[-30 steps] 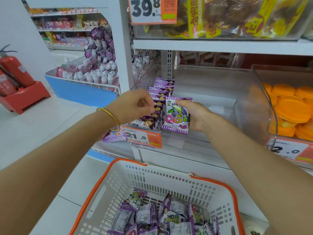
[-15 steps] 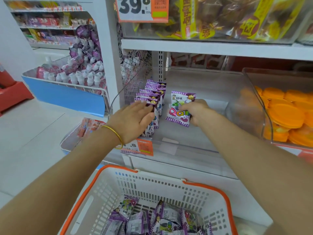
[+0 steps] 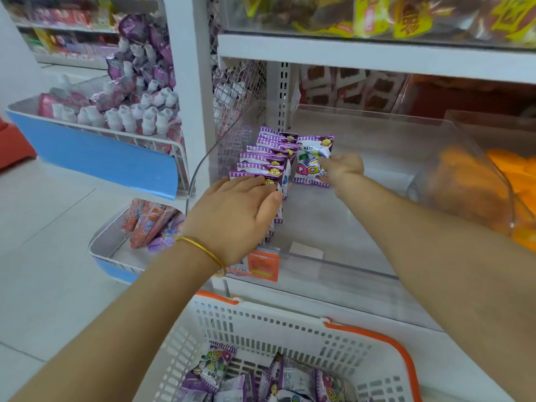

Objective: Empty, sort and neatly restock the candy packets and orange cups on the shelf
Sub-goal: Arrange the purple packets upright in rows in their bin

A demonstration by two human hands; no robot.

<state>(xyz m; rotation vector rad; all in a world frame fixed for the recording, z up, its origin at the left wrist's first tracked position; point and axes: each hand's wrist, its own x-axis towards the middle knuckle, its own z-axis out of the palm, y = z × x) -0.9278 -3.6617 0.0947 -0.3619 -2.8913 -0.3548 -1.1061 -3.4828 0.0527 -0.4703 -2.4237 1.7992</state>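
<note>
**Two hands lining up purple candy packets in a clear shelf bin**

A row of packets (image 3: 265,162), glossy purple and white, stood on edge along the left wall of a clear plastic bin (image 3: 342,224). The left hand (image 3: 237,210), fingers straight and together, pressed flat against the frontmost packet near the bin's front edge. A thin gold bangle (image 3: 203,250) circled its wrist. The right hand (image 3: 342,169) pinched one crinkly packet (image 3: 310,158), printed "QQ" in pink, upright just beside the row. Round-lidded orange cups (image 3: 516,175) filled the neighbouring bin on the right. Below, a white slotted basket (image 3: 261,323) held loose packets (image 3: 217,369).
</note>
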